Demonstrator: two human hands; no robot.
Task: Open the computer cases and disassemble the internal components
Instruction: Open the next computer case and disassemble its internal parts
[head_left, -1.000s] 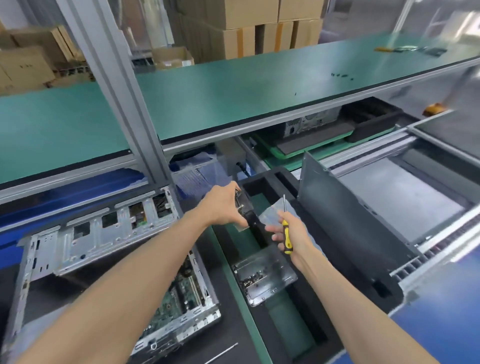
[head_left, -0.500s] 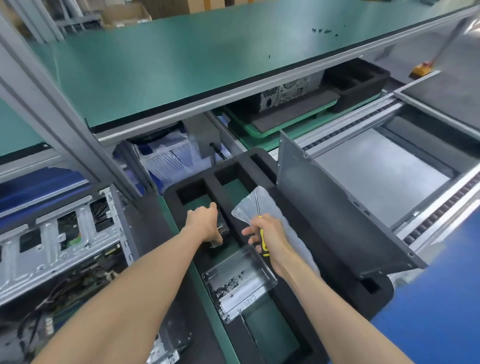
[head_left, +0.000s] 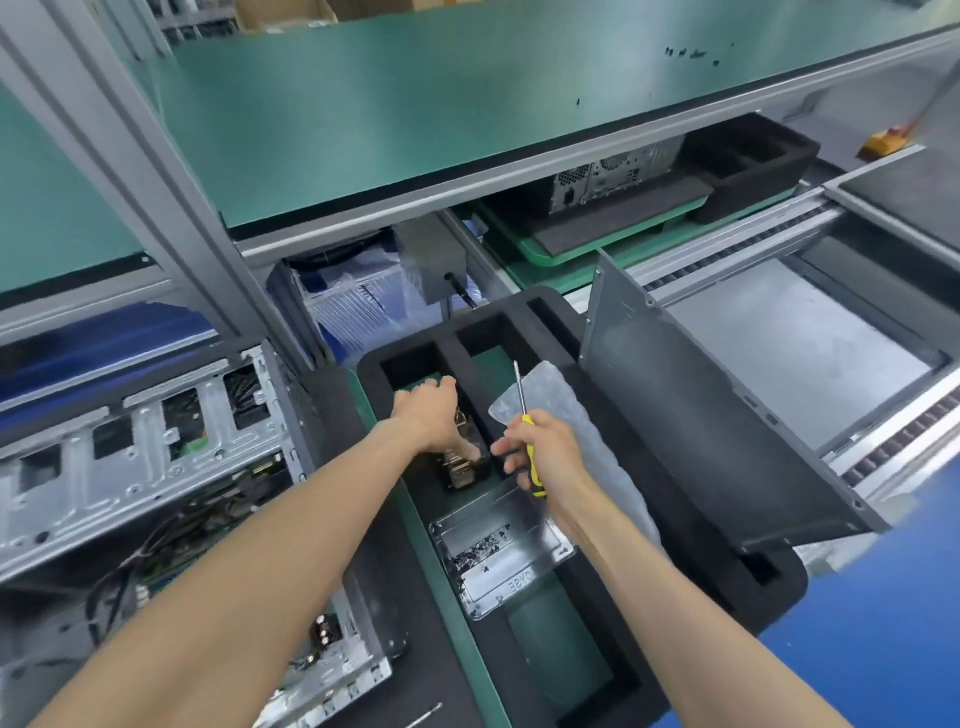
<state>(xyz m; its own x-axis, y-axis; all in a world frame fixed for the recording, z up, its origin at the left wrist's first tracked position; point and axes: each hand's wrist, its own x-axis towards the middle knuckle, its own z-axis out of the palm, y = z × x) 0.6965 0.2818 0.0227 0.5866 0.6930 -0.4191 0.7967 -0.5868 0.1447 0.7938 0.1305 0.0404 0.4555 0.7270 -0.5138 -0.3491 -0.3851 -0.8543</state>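
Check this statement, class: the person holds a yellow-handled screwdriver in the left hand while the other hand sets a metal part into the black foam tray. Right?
Not quite. In the head view the yellow-handled screwdriver is in the right hand; the left hand sets the metal part into the black foam tray.

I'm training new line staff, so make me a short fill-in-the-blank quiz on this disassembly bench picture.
1. The right hand holds a screwdriver with a ____ handle.
2. The left hand reaches into the ____ foam tray.
3. The opened computer case lies to the ____ of the tray.

Missing words: yellow; black; left
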